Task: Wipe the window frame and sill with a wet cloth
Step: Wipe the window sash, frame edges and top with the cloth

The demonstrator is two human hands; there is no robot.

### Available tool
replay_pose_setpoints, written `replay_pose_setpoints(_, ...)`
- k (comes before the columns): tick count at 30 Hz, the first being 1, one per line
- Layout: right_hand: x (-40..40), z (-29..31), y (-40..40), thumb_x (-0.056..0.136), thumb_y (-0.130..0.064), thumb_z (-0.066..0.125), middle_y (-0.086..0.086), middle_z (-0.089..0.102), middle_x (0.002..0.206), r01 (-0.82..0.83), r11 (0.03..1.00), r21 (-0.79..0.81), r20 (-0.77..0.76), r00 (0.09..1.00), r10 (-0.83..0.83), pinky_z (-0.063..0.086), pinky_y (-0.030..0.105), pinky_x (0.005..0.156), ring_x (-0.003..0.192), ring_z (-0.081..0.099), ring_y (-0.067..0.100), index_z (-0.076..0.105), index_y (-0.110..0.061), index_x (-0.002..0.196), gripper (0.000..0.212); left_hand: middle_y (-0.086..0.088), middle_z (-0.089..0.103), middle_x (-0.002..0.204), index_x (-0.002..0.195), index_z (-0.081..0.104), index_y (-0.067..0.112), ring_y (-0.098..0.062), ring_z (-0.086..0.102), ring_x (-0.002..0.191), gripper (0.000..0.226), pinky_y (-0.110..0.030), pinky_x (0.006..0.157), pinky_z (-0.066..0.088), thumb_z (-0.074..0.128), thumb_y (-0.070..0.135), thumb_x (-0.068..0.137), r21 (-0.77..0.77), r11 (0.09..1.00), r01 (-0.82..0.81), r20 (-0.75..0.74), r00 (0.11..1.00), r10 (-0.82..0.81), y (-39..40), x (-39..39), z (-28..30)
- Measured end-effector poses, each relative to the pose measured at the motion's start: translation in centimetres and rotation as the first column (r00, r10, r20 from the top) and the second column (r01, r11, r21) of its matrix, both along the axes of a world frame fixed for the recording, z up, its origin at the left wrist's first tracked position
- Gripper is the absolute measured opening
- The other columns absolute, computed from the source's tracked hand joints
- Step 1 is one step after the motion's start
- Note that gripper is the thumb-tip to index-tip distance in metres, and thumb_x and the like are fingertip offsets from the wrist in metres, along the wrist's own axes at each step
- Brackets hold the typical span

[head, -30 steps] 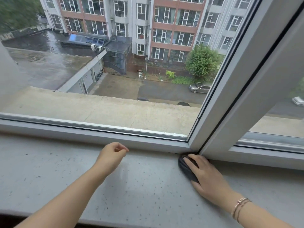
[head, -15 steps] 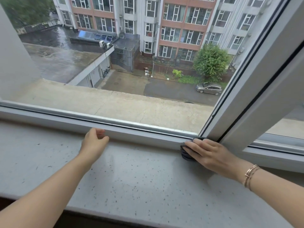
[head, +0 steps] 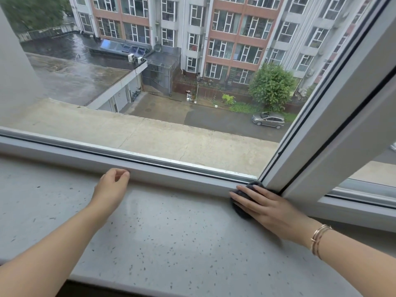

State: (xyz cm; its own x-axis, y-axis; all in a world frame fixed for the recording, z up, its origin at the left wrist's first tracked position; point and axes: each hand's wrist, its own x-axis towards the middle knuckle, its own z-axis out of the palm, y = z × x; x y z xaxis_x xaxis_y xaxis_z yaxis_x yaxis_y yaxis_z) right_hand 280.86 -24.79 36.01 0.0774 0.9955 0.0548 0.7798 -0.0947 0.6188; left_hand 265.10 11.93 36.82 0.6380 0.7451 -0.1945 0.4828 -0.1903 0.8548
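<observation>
Item: dark grey cloth [head: 241, 207], on the speckled sill [head: 171, 232] at far right, tucked into the corner where the lower window frame [head: 171, 175] meets the upright mullion [head: 321, 133].
Right hand [head: 267, 207]: grip flat, fingers straight, pressing the cloth down, likely to work the corner joint.
Left hand [head: 112, 187]: grip loosely curled, holding nothing, fingertips at the frame's lower edge, probably bracing.
Bracelet [head: 319, 239] on right wrist.
Writing, brands, labels: none legible.
</observation>
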Motion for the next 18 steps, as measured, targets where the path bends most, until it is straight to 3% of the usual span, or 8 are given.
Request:
replay_pose_setpoints(3, 0.4, -0.4, 1.2, 0.095, -0.002, 0.035, 0.008, 0.025, 0.155, -0.063, 0.998, 0.003, 0.054, 0.997, 0.063, 0.026, 0.045, 0.115, 0.141, 0.029, 0.029, 0.039, -0.007, 0.143, 0.049, 0.0, 0.055, 0.114, 0.108, 0.056, 0.021, -0.021, 0.049, 0.105, 0.018, -0.035, 0.089, 0.038, 0.044, 0.031, 0.097, -0.018, 1.0, 0.005, 0.004, 1.0, -0.005, 0.4, -0.4, -0.6)
replay_pose_setpoints(6, 0.4, -0.4, 1.3, 0.089, -0.003, 0.043, 0.002, 0.042, 0.139, -0.08, 0.993, 0.086, 0.116, 0.991, 0.07, 0.026, 0.04, 0.11, 0.122, 0.042, 0.028, 0.054, -0.015, 0.13, 0.044, 0.0, 0.057, 0.112, 0.107, 0.057, 0.022, -0.022, 0.051, 0.107, 0.019, -0.034, 0.088, 0.038, 0.045, 0.033, 0.097, -0.02, 1.0, 0.023, -0.001, 1.0, -0.023, 0.6, -0.8, -1.1)
replay_pose_setpoints(10, -0.6, -0.1, 1.1, 0.093, 0.001, 0.03, 0.001, 0.046, 0.122, 0.018, 0.971, 0.239, 0.058, 0.998, -0.033, 0.032, 0.041, 0.102, 0.105, 0.044, 0.029, 0.068, -0.024, 0.109, 0.048, -0.001, 0.059, 0.11, 0.104, 0.058, 0.024, -0.023, 0.053, 0.108, 0.018, -0.036, 0.09, 0.039, 0.046, 0.034, 0.096, -0.015, 0.999, 0.031, -0.011, 0.999, -0.031, 1.0, -0.8, -1.7)
replay_pose_setpoints(12, -1.0, -0.5, 0.9, 0.096, 0.002, 0.023, 0.006, 0.046, 0.125, 0.075, 0.964, 0.257, 0.01, 0.997, -0.08, 0.033, 0.045, 0.103, 0.107, 0.045, 0.033, 0.071, -0.021, 0.105, 0.054, -0.001, 0.059, 0.109, 0.103, 0.058, 0.024, -0.023, 0.053, 0.106, 0.017, -0.035, 0.087, 0.039, 0.046, 0.034, 0.096, -0.016, 0.999, 0.037, -0.006, 0.999, -0.037, 0.9, -0.7, -1.8)
replay_pose_setpoints(18, -0.2, -0.6, 2.2, 0.095, -0.002, 0.048, 0.013, 0.047, 0.142, 0.019, 0.973, 0.229, -0.118, 0.993, 0.008, 0.039, 0.043, 0.102, 0.113, 0.052, 0.034, 0.07, -0.015, 0.106, 0.028, -0.003, 0.06, 0.103, 0.101, 0.059, 0.022, -0.024, 0.054, 0.1, 0.016, -0.032, 0.079, 0.036, 0.046, 0.032, 0.096, -0.026, 1.0, 0.002, 0.017, 1.0, -0.002, 1.5, -0.2, -1.4)
